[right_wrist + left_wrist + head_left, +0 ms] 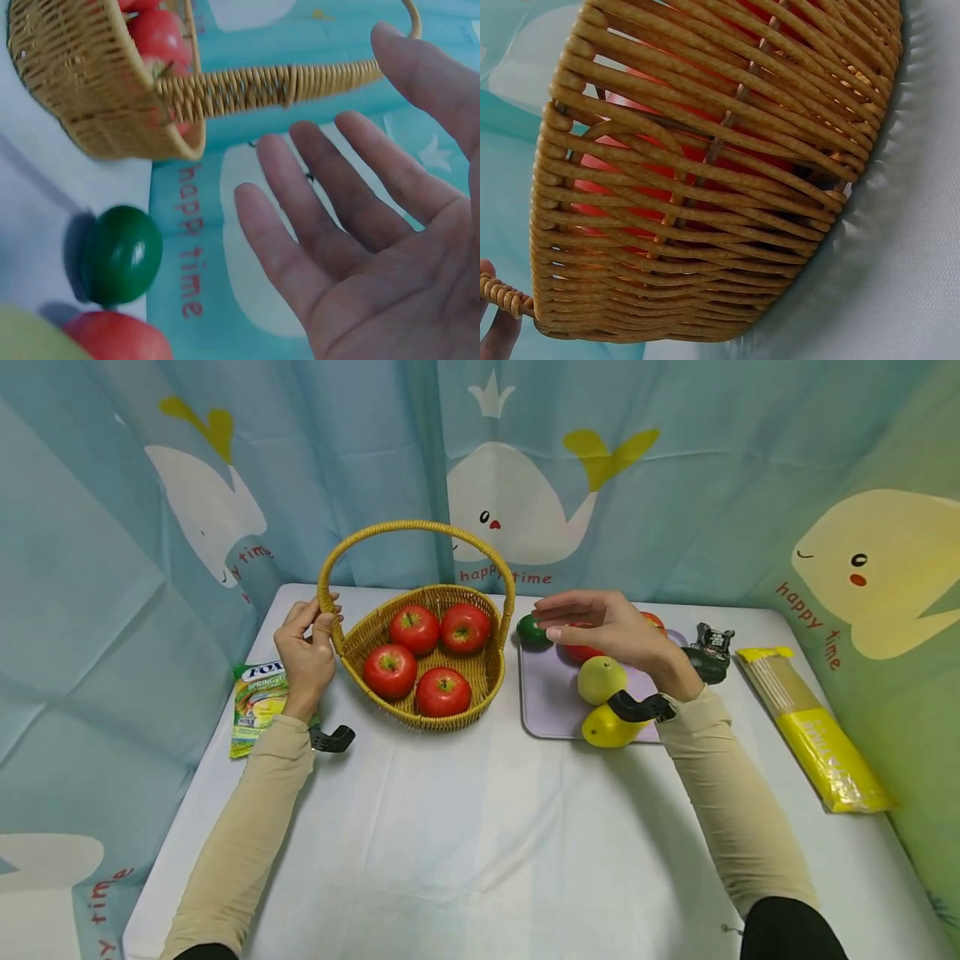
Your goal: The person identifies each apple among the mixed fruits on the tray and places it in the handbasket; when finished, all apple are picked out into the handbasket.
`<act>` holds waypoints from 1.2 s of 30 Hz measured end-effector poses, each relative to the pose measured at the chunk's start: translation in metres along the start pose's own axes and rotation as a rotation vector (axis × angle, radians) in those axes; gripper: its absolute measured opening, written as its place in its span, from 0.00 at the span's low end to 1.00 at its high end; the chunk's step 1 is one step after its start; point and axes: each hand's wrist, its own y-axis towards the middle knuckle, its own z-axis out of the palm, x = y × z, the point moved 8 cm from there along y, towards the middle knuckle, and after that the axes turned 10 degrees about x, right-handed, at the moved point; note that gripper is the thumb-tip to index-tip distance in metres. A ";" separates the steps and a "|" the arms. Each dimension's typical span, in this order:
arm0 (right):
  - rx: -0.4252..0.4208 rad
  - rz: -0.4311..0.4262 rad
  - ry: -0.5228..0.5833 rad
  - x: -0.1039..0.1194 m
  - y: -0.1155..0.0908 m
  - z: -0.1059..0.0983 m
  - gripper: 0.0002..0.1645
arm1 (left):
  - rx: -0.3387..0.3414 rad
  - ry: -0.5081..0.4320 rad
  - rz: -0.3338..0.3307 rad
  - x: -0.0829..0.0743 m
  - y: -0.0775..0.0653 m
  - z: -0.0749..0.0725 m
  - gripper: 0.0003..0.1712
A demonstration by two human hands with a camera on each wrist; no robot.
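Observation:
A wicker basket (420, 722) with a tall arched handle stands at the back of the table, and several red apples (443, 692) lie in it. My left hand (306, 656) grips the handle low on its left side; in the left wrist view the woven wall fills most of the picture. To the right of the basket, my right hand (611, 627) is held over a lilac tray (547, 714) with its fingers extended, holding nothing. In the right wrist view the handle (262, 88) rises just past those fingers. A dark green fruit (122, 255) lies below the hand.
On the tray are a pale green round fruit (602, 680) and a yellow fruit (611, 727), with red fruit partly behind my hand. A green FOX'S candy bag (255, 706) lies at left, a yellow packet (817, 735) at right. A printed curtain hangs behind the table.

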 end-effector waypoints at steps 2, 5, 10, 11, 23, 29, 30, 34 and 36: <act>-0.032 0.012 0.008 -0.004 -0.006 -0.008 0.28 | -0.006 -0.003 0.001 0.000 0.000 0.000 0.13; -0.086 0.020 0.024 -0.008 -0.015 -0.020 0.28 | -0.012 -0.010 0.000 0.000 0.001 0.000 0.12; -0.155 -0.036 0.048 -0.012 -0.027 -0.039 0.28 | -0.019 -0.008 0.004 0.001 0.000 0.000 0.12; -0.162 -0.050 0.060 -0.013 -0.029 -0.042 0.28 | -0.021 -0.006 0.005 0.002 0.000 0.000 0.12; -0.261 -0.006 -0.005 -0.042 -0.058 -0.079 0.41 | -0.021 0.018 0.004 -0.002 0.000 0.001 0.12; -0.283 0.089 -0.085 -0.063 -0.068 -0.094 0.44 | -0.026 0.009 0.016 -0.026 -0.001 0.003 0.12; -0.283 0.099 -0.092 -0.066 -0.069 -0.096 0.44 | -0.027 0.004 0.014 -0.029 -0.001 0.003 0.12; -0.286 0.122 -0.111 -0.077 -0.072 -0.102 0.44 | -0.027 -0.002 0.015 -0.035 -0.001 0.004 0.12; -0.289 0.133 -0.109 -0.082 -0.073 -0.104 0.44 | -0.027 -0.003 0.016 -0.035 -0.002 0.004 0.12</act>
